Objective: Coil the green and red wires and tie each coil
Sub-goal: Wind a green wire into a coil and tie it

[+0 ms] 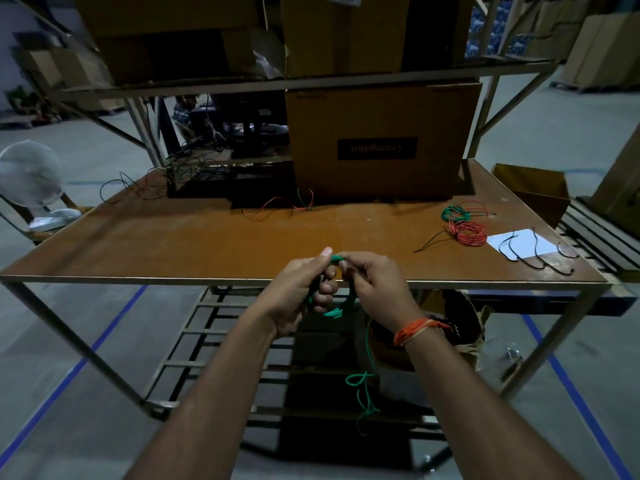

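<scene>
A green wire coil hangs between both hands just in front of the table's near edge. My left hand grips the coil's left side with curled fingers. My right hand pinches the wire at the coil's top. A loose green tail dangles from the coil below the table edge, with small loops in it. On the table at the right lie a finished green coil and a red coil, side by side. Several short black ties lie on a white sheet.
The brown table carries a large cardboard box at the back and loose red and black wires near it. A white fan stands at the left. An open cardboard box sits beyond the right edge.
</scene>
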`<state>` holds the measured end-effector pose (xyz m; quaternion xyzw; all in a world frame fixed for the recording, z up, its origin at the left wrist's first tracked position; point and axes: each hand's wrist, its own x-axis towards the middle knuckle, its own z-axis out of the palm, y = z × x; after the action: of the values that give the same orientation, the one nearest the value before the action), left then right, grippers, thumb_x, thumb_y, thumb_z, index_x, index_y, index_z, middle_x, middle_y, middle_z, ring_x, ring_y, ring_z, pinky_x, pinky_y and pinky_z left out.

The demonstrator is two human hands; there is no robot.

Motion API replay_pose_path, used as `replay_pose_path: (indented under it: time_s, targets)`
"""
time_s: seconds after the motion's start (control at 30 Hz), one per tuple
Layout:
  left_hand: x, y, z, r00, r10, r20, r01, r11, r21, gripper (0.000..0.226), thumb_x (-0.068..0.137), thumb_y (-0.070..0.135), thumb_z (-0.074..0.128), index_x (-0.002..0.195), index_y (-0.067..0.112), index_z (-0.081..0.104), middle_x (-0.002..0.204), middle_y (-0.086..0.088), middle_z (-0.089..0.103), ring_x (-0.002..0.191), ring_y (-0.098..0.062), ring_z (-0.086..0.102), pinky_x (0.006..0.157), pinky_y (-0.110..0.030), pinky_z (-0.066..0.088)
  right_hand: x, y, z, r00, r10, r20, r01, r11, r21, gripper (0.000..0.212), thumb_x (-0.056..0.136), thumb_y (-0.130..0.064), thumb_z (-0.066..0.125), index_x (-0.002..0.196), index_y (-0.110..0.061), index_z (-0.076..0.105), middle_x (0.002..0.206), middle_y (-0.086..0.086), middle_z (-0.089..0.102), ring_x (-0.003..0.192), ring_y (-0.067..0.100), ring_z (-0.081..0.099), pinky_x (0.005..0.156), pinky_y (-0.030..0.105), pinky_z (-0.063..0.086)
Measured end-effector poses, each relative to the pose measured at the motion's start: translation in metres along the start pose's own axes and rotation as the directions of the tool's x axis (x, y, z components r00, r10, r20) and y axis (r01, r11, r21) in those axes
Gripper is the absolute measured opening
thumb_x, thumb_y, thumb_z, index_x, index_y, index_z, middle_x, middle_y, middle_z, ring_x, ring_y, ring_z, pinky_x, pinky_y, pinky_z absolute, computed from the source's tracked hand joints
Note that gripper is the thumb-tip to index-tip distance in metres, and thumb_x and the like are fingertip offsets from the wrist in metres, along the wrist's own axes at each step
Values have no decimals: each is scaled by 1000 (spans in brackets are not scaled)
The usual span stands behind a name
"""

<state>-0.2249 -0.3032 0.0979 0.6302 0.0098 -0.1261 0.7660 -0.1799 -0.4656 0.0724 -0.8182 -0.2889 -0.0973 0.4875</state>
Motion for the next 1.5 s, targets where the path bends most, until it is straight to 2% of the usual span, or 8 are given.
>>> replay_pose_path:
  time_s: [0.13, 0.37, 0.53, 0.7, 0.97, 1.1, 1.27, 1.5]
  targets:
    - [1, -1, -11, 1000, 9, -30, -15, 980, -196, 35, 107, 38, 43, 79, 19, 49, 57, 8, 35, 44, -4, 29, 41, -16, 23, -2, -3, 1, 1000, 1, 11, -2, 997, 75, 20, 103, -23, 53, 95, -29, 71, 76, -5, 65, 69, 9, 58, 63, 29, 47]
    - [14, 7, -56, 933, -18, -359, -271, 622, -735, 40, 108, 33, 39, 71, 20, 47, 49, 10, 39, 35, -2, 33, 33, -16, 22, -22, 37, -4, 961, 268, 73, -276, 953, 126, 24, 87, -11, 72, 99, -28, 62, 83, -2, 61, 73, 12, 61, 72, 37, 56]
    - [20, 10, -62, 850, 4, -527, -400, 656, -640, 39, 110, 35, 34, 75, 20, 43, 50, 10, 40, 37, -4, 34, 35, -17, 25, -28, 36, 6, 969, 225, -102, -239, 957, -164, 14, 87, -17, 76, 81, -27, 69, 79, -9, 69, 74, 3, 64, 67, 11, 48]
    - [21, -8, -47, 790, 156, -593, -315, 933, -175, 35, 109, 39, 37, 85, 16, 48, 67, 1, 53, 56, -12, 51, 51, -24, 44, -14, 0, 8, 958, 60, 280, 21, 960, -281, 6, 92, -22, 70, 94, -21, 76, 93, -8, 71, 89, 7, 63, 82, 27, 52]
    - [7, -24, -27, 894, 313, -319, -194, 915, 354, 48, 109, 44, 36, 86, 10, 61, 69, -11, 62, 61, -23, 61, 57, -34, 53, 11, -36, 8, 985, -132, 110, 142, 986, -86, 9, 93, -14, 68, 93, -22, 70, 87, -17, 60, 83, -6, 56, 72, 8, 44]
    - [1, -22, -26, 958, 180, -221, -138, 972, 192, 40, 109, 43, 35, 91, 15, 58, 63, 8, 43, 48, -4, 37, 44, -18, 30, 18, -28, 11, 990, -114, 86, 123, 986, -109, 5, 90, -15, 72, 94, -19, 72, 90, -11, 66, 83, 0, 61, 70, 12, 49]
    - [-5, -17, -41, 997, 63, -55, -55, 990, 127, 42, 107, 42, 41, 76, 15, 51, 52, 8, 32, 42, -8, 23, 49, -28, 11, 14, -24, 16, 997, -35, 69, 32, 998, 46, 3, 89, -18, 73, 91, -20, 72, 87, -6, 70, 83, 7, 65, 74, 24, 57]
    - [-8, -19, -68, 1000, -11, 12, 15, 862, -506, 38, 105, 35, 40, 70, 20, 45, 47, 10, 27, 35, -4, 22, 38, -20, 12, 9, -11, 44, 992, 114, 51, -118, 991, 70, 8, 98, -20, 62, 96, -20, 70, 83, -2, 69, 71, 7, 62, 65, 24, 53]
